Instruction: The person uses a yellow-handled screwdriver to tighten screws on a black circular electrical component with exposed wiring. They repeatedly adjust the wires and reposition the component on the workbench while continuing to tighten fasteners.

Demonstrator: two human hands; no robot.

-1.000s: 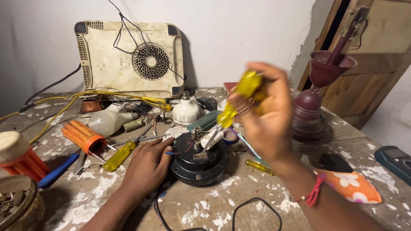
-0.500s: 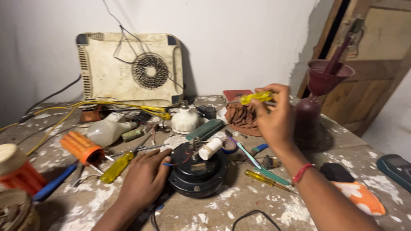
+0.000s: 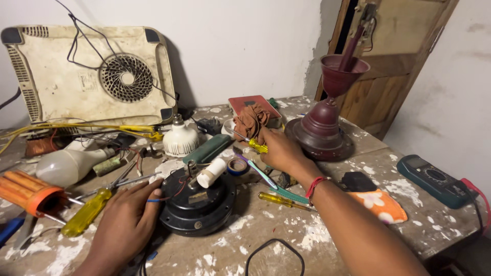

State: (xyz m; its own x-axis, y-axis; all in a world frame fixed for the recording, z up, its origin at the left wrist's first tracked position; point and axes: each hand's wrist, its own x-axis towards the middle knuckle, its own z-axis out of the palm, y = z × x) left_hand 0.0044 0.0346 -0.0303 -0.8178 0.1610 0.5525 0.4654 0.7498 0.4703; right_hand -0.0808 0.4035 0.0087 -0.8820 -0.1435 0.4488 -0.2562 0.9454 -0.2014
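A round black motor housing with a white cylinder on top sits on the paint-spattered table. My left hand rests flat against the housing's left side, fingers by a blue wire. My right hand reaches across to the back of the table and is closed on a yellow-handled screwdriver, its tip pointing toward a brown rag.
A white appliance leans on the wall. Bulbs, a dark green case, a tape roll, more screwdrivers and an orange tool lie around. A maroon stand, a multimeter and a floral cloth are at right.
My right hand came down from in front of the camera with the yellow screwdriver and now sits low near the brown rag. The left hand has stayed by the motor housing.
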